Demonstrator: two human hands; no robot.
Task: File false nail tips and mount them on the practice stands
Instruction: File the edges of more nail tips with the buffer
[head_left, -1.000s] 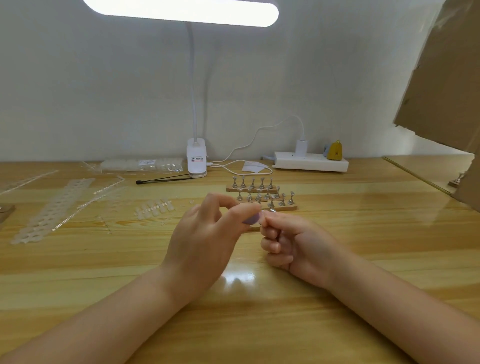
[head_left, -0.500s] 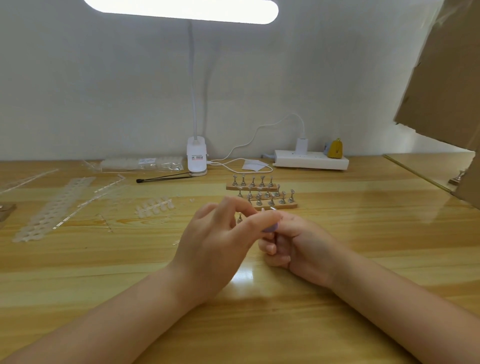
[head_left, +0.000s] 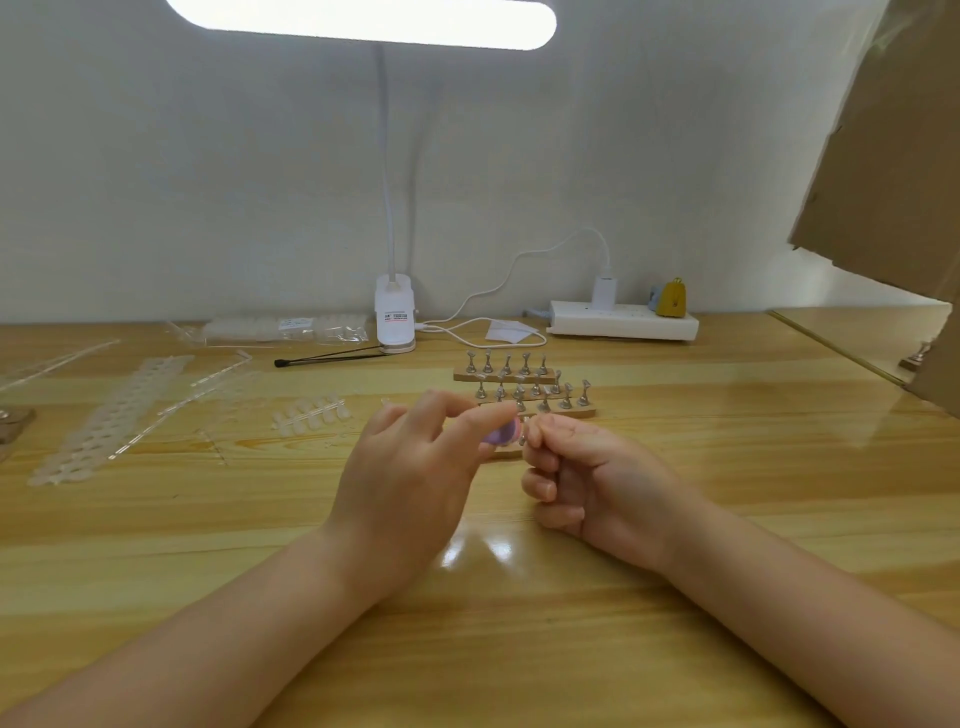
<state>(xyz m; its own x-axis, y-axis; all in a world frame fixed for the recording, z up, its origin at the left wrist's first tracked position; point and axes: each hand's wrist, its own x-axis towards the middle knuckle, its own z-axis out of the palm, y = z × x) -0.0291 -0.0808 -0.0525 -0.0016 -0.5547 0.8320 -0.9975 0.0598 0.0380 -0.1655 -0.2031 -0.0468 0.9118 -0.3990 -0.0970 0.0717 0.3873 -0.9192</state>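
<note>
Pinched in the left hand (head_left: 410, 483) — a small purple nail file (head_left: 503, 432), tip against the right hand (head_left: 587, 478), fingers curled, pinching something too small to tell. Just beyond, wooden practice stands (head_left: 524, 387); left, loose nail tips (head_left: 310, 414). Farther back, bagged tips (head_left: 283, 330) — label unreadable, likewise the lamp clip (head_left: 395, 322).

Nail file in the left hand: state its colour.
Purple, with a pinkish edge; the nail file shows in the head view, pinched by the left hand.
</note>
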